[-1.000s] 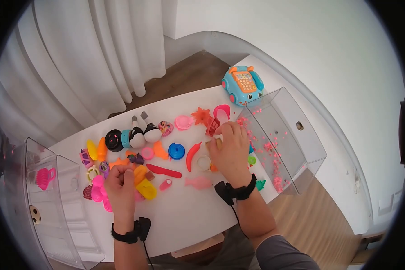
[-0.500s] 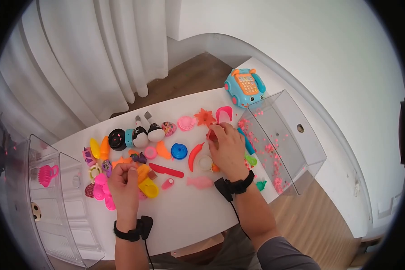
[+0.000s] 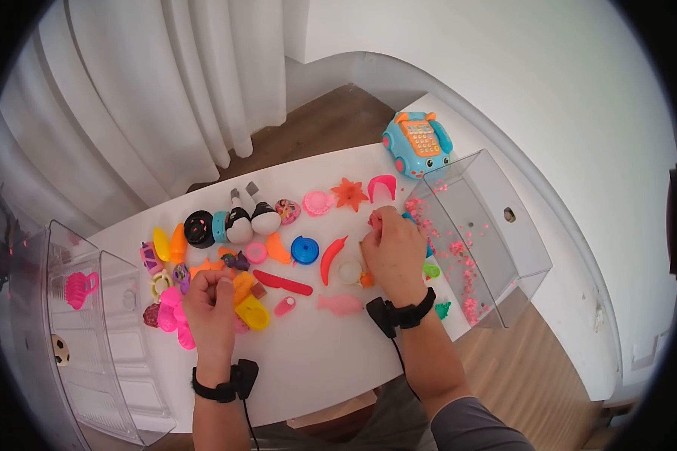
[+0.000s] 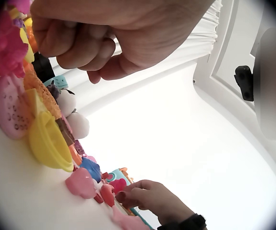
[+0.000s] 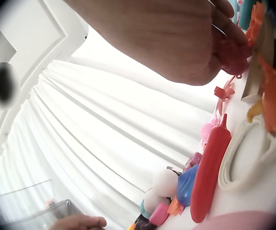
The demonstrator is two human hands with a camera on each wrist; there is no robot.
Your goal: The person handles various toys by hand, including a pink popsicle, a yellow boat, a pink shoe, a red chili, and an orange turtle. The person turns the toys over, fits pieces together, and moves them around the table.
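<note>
In the head view my right hand (image 3: 393, 252) is over the right part of the table, pinching a small red translucent toy piece (image 5: 231, 56) between thumb and fingers. Much of that piece is hidden by the hand. Just left of the hand lie a red toy chili pepper (image 3: 332, 259) and a whitish ring-shaped toy (image 3: 349, 272). Past the fingertips are an orange flower (image 3: 350, 194) and a pink arch-shaped toy (image 3: 384, 186). My left hand (image 3: 212, 307) hovers by the left cluster with loosely curled fingers, holding nothing visible, beside a yellow toy (image 3: 253, 313) and pink pieces (image 3: 174, 316).
A clear bin (image 3: 530, 264) with pink bits stands at the right edge, a toy telephone (image 3: 420, 146) behind it. Clear containers (image 3: 98, 361) stand at the left. Between the hands lie a red toy knife (image 3: 282, 283), blue spiral toy (image 3: 305, 249) and pink fish-shaped toy (image 3: 340, 304).
My right hand reached the red piece beside the orange flower, took hold of it and drew it slightly toward me and to the right. My left hand has stayed nearly in place.
</note>
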